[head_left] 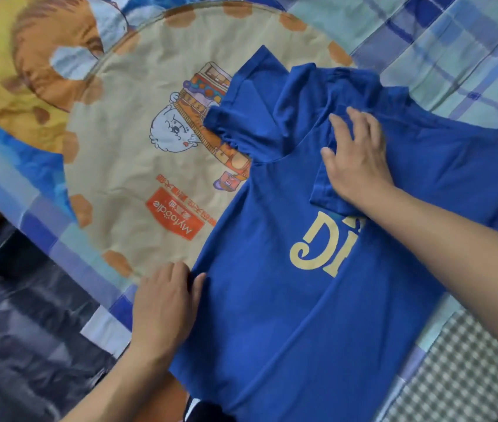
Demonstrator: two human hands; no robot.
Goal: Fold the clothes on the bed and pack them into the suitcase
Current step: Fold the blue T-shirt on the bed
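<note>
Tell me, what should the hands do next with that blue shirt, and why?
Probably fold the left side in. The right hand already presses the right sleeve folded over the shirt, while the left hand rests at the left edge, and the left sleeve still sticks out.

Blue T-shirt (pixel 287 300) on checked bed (pixel 454 41)

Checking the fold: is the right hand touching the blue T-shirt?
Touching. The head view shows the right hand pressing spread fingers flat onto the blue T-shirt.
</note>
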